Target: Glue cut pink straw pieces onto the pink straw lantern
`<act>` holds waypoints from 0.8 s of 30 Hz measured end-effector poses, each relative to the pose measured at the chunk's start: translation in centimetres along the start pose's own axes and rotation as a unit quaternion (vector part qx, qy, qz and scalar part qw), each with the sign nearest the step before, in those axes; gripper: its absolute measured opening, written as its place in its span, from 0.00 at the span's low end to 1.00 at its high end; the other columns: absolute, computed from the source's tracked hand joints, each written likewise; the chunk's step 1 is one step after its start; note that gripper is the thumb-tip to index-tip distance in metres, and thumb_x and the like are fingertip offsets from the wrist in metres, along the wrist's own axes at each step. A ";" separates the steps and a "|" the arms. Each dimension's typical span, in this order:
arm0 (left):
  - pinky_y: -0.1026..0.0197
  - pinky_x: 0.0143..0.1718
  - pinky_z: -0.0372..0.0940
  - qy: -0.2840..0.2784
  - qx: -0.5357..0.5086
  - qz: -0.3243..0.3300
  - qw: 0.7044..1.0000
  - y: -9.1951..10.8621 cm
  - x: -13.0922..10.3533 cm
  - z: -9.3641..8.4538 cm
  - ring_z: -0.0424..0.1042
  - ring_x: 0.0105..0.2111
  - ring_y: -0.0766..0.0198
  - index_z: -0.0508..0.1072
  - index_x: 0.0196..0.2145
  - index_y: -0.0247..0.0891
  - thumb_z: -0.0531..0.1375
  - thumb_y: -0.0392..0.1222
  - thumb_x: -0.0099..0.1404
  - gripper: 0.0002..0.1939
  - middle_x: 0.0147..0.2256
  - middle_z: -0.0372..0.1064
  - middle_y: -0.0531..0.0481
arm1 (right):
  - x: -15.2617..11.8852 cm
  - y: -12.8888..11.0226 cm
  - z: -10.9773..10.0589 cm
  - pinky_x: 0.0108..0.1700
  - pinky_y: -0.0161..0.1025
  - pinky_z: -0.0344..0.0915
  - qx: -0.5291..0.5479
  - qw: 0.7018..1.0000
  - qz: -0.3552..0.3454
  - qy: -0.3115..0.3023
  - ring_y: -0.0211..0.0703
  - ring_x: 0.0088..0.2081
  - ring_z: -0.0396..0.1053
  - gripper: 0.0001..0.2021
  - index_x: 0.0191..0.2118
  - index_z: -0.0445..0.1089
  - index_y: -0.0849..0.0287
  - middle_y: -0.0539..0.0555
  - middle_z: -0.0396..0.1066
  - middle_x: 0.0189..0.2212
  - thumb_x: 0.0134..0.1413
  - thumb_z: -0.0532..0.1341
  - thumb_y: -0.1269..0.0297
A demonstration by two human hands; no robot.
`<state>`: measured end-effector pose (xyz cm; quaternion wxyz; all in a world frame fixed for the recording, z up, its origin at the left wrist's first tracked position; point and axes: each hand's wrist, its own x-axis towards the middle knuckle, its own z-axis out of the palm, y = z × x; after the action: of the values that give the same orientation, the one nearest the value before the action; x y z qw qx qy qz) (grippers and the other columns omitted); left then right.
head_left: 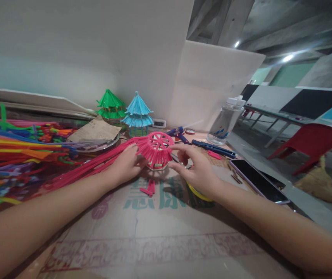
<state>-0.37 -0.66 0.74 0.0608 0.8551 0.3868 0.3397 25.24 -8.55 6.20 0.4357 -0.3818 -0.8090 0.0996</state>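
A red pipe-cleaner roof with an open, spoked top is held up off the cardboard between my hands. My left hand is closed on its left side, the fingertips partly hidden behind the strips. My right hand has its thumb and index finger bent at the right rim, seeming to pinch it. Long red pipe cleaners run leftward under my left hand. Below the roof lie short red pieces. A yellow ring-shaped item is partly covered by my right hand.
Behind stand a green pagoda model and a blue one. A glue gun, a cutter knife, a water bottle and a phone lie or stand around the right. Coloured pipe cleaners fill the left.
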 end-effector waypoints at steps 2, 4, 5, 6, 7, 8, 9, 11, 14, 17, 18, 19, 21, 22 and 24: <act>0.42 0.58 0.69 -0.004 0.014 0.029 0.999 0.4 0.2 -0.2 0.73 0.52 0.46 0.76 0.44 0.37 0.58 0.37 0.66 0.10 0.46 0.75 0.40 | 0.3 0.1 -0.5 0.42 0.43 0.67 -0.075 0.995 -0.061 -0.034 0.46 0.38 0.69 0.18 0.59 0.71 0.54 0.54 0.72 0.39 0.67 0.65 0.58; 0.40 0.60 0.68 -0.006 0.021 0.043 0.999 0.7 0.3 -0.4 0.73 0.54 0.45 0.77 0.44 0.37 0.57 0.37 0.66 0.11 0.46 0.75 0.39 | 0.5 0.2 -0.9 0.47 0.46 0.69 -0.128 0.985 -0.092 -0.067 0.49 0.45 0.71 0.19 0.62 0.69 0.53 0.58 0.73 0.46 0.68 0.64 0.60; 0.40 0.60 0.68 -0.007 0.025 0.045 0.999 0.7 0.3 -0.4 0.72 0.55 0.45 0.77 0.45 0.37 0.57 0.36 0.66 0.12 0.46 0.75 0.39 | 0.6 0.3 -1.0 0.49 0.47 0.69 -0.146 0.981 -0.103 -0.079 0.50 0.48 0.71 0.19 0.63 0.69 0.52 0.59 0.73 0.48 0.69 0.64 0.62; 0.40 0.61 0.68 -0.009 0.030 0.047 0.998 0.7 0.3 -0.3 0.72 0.55 0.45 0.77 0.46 0.37 0.58 0.36 0.65 0.13 0.47 0.76 0.39 | 0.6 0.3 -1.1 0.49 0.48 0.70 -0.159 0.977 -0.112 -0.085 0.51 0.49 0.71 0.19 0.63 0.69 0.52 0.59 0.73 0.49 0.69 0.63 0.64; 0.40 0.62 0.67 -0.010 0.035 0.049 0.998 0.6 0.2 -0.3 0.72 0.56 0.45 0.78 0.47 0.38 0.59 0.35 0.64 0.14 0.47 0.76 0.40 | 0.7 0.3 -1.1 0.50 0.48 0.70 -0.166 0.975 -0.120 -0.087 0.51 0.49 0.71 0.19 0.62 0.70 0.52 0.59 0.73 0.50 0.69 0.63 0.66; 0.39 0.62 0.67 -0.010 0.038 0.052 0.998 0.6 0.2 -0.3 0.71 0.57 0.44 0.78 0.48 0.38 0.59 0.35 0.64 0.15 0.48 0.76 0.39 | 0.7 0.4 -1.1 0.50 0.48 0.70 -0.169 0.974 -0.125 -0.088 0.51 0.50 0.71 0.19 0.62 0.70 0.52 0.59 0.74 0.50 0.68 0.63 0.68; 0.39 0.63 0.67 -0.009 0.040 0.055 0.998 0.5 0.1 -0.2 0.71 0.57 0.44 0.77 0.49 0.38 0.59 0.35 0.64 0.16 0.50 0.75 0.39 | 0.8 0.3 -1.0 0.50 0.48 0.70 -0.170 0.973 -0.127 -0.087 0.50 0.50 0.72 0.19 0.61 0.71 0.52 0.59 0.74 0.50 0.68 0.62 0.69; 0.38 0.62 0.67 -0.002 0.040 0.058 0.998 0.4 0.0 -0.2 0.70 0.58 0.43 0.77 0.51 0.37 0.59 0.36 0.64 0.17 0.52 0.74 0.37 | 0.8 0.2 -0.8 0.49 0.47 0.70 -0.169 0.974 -0.126 -0.085 0.50 0.49 0.72 0.17 0.60 0.71 0.54 0.59 0.74 0.49 0.67 0.63 0.70; 0.38 0.63 0.66 -0.001 0.033 0.062 0.997 0.5 0.0 -0.3 0.70 0.59 0.43 0.75 0.54 0.37 0.59 0.36 0.65 0.20 0.54 0.74 0.37 | 0.8 -0.1 -0.5 0.47 0.47 0.71 -0.170 0.974 -0.123 -0.081 0.50 0.47 0.72 0.16 0.58 0.72 0.56 0.59 0.74 0.47 0.67 0.64 0.68; 0.39 0.64 0.65 -0.013 0.031 0.074 0.997 0.6 0.1 -0.3 0.69 0.61 0.45 0.74 0.56 0.39 0.60 0.35 0.65 0.21 0.55 0.74 0.39 | 0.8 -0.4 -0.4 0.47 0.48 0.70 -0.181 0.973 -0.117 -0.076 0.51 0.47 0.72 0.16 0.58 0.72 0.55 0.59 0.74 0.47 0.66 0.64 0.67; 0.39 0.64 0.65 -0.014 0.029 0.074 0.997 0.6 0.1 -0.3 0.69 0.61 0.45 0.74 0.56 0.39 0.60 0.35 0.65 0.21 0.55 0.74 0.39 | 0.8 -0.5 -0.3 0.47 0.48 0.70 -0.183 0.973 -0.117 -0.075 0.52 0.48 0.72 0.16 0.58 0.72 0.55 0.60 0.74 0.47 0.66 0.64 0.67; 0.39 0.64 0.65 -0.012 0.026 0.070 0.997 0.6 0.1 -0.3 0.69 0.60 0.45 0.74 0.56 0.39 0.60 0.36 0.65 0.21 0.54 0.74 0.39 | 0.7 -0.6 -0.3 0.48 0.48 0.70 -0.184 0.973 -0.118 -0.074 0.52 0.48 0.72 0.16 0.58 0.72 0.55 0.60 0.74 0.47 0.66 0.65 0.67; 0.40 0.64 0.65 -0.005 0.019 0.058 0.998 0.6 0.1 -0.3 0.70 0.60 0.46 0.74 0.55 0.39 0.60 0.35 0.65 0.20 0.53 0.74 0.39 | 0.7 -0.6 -0.4 0.49 0.50 0.70 -0.187 0.973 -0.119 -0.072 0.54 0.49 0.72 0.17 0.58 0.72 0.55 0.61 0.74 0.48 0.67 0.65 0.64; 0.40 0.63 0.66 -0.003 0.017 0.053 0.998 0.6 0.1 -0.3 0.70 0.59 0.46 0.75 0.54 0.39 0.59 0.35 0.65 0.20 0.52 0.74 0.40 | 0.7 -0.7 -0.4 0.50 0.50 0.70 -0.188 0.972 -0.119 -0.072 0.54 0.50 0.72 0.17 0.59 0.71 0.55 0.61 0.74 0.49 0.67 0.65 0.63; 0.39 0.63 0.66 -0.001 0.017 0.049 0.999 0.6 0.1 -0.3 0.70 0.59 0.45 0.75 0.51 0.39 0.59 0.35 0.64 0.17 0.51 0.75 0.39 | 0.7 -0.7 -0.4 0.50 0.50 0.70 -0.188 0.972 -0.120 -0.074 0.55 0.51 0.72 0.17 0.60 0.71 0.54 0.61 0.74 0.50 0.67 0.65 0.61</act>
<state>-0.15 -1.05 1.18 0.0298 0.8743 0.3505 0.3344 24.96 -8.61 7.25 0.3036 -0.3482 -0.8834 -0.0790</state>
